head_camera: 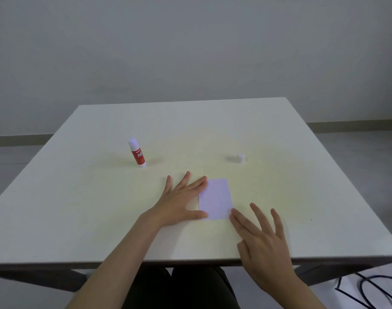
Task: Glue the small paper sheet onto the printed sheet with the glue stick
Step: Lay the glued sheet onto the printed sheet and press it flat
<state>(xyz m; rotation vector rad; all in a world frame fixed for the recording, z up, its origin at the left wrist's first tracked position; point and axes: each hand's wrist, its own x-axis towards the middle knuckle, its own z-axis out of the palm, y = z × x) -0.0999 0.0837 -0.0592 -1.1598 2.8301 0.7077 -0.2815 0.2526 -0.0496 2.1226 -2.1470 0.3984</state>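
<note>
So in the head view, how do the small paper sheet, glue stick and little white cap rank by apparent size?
Largest to smallest:
1. small paper sheet
2. glue stick
3. white cap
The paper lies nearer the camera, which enlarges it somewhat.

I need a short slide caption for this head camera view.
Two open hands, left and right, press a small paper flat; glue stick stands behind.

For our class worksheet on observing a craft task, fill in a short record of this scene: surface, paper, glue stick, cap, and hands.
surface: pale table
paper: small sheet, lying flat near the front edge
glue stick: red glue stick, upright, far left
cap: white cap, off, far right
left hand: open, fingers resting on the sheet's left edge
right hand: open, fingertip at the sheet's near right corner
</note>
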